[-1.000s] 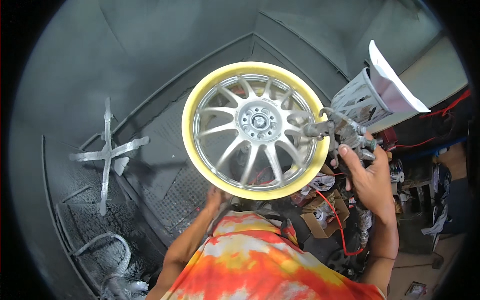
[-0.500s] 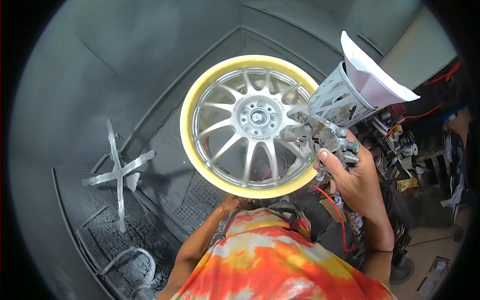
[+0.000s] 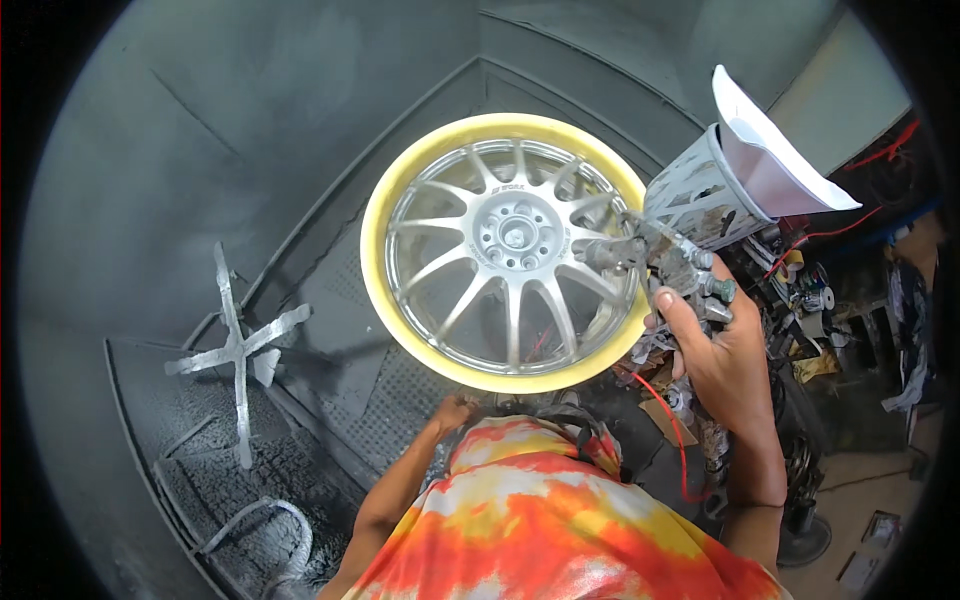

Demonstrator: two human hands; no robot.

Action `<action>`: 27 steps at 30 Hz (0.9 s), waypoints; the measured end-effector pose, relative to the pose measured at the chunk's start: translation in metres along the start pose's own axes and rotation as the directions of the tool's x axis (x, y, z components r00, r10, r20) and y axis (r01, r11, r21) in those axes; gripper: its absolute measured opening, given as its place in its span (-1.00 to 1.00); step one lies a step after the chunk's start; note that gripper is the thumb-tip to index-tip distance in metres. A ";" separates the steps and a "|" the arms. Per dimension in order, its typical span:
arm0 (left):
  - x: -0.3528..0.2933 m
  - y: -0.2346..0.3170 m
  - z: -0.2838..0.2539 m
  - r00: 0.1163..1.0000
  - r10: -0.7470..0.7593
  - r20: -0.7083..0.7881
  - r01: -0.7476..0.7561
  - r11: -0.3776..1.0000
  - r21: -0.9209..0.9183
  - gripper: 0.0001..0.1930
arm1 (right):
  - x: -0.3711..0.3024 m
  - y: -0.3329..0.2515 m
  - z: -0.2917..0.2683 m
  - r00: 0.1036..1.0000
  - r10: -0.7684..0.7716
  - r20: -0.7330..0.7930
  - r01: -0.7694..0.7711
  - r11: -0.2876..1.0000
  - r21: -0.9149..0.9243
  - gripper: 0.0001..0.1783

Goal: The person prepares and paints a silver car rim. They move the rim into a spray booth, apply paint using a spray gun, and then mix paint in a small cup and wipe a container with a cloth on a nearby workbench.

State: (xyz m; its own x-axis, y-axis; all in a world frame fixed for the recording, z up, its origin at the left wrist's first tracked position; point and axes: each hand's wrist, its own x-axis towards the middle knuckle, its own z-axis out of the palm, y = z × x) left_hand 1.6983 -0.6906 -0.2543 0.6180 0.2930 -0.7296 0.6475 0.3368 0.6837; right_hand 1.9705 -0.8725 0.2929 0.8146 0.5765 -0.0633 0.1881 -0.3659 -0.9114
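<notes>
Spray gun point(image 3: 687, 268) at three o'clock of wheel point(image 3: 517, 236), within right hand point(image 3: 728, 345)'s grip: probably top-heavy, best held low. Left hand point(image 3: 455, 411): grip indeterminable.

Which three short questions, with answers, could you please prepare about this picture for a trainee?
1. Which of the person's hands holds the spray gun?
2. True or false: the outer band of the wheel is blue.
3. In the picture, the silver cross-shaped piece is:
A) left of the wheel
B) right of the wheel
C) above the wheel

Key:
1. The right hand
2. False; it is yellow
3. A
</notes>
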 end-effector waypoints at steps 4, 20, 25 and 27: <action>-0.003 0.005 -0.010 0.999 -0.028 0.019 0.027 0.998 0.054 -0.78 | -0.001 -0.002 0.001 0.998 0.024 0.055 -0.024 1.000 -0.009 -0.78; 0.017 0.023 -0.086 0.993 0.081 -0.085 -0.086 0.994 -0.061 -0.75 | -0.007 -0.026 -0.050 0.976 0.089 -0.199 -0.127 0.974 -0.190 -0.66; 0.048 0.080 -0.131 0.894 0.345 -0.285 -0.249 0.912 0.325 -0.54 | -0.018 -0.032 -0.061 0.991 0.079 -0.112 -0.102 0.971 -0.216 -0.66; 0.057 0.104 -0.147 0.850 0.441 -0.287 -0.352 0.882 0.313 -0.49 | -0.021 -0.035 -0.058 0.993 0.097 -0.064 -0.109 0.971 -0.211 -0.64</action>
State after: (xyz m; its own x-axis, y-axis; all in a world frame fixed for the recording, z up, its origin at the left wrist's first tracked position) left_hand 1.7355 -0.5073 -0.2273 0.6828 0.6547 -0.3242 0.4932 -0.0857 0.8657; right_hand 1.9789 -0.9146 0.3496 0.8627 0.4899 -0.1254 0.2100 -0.5726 -0.7925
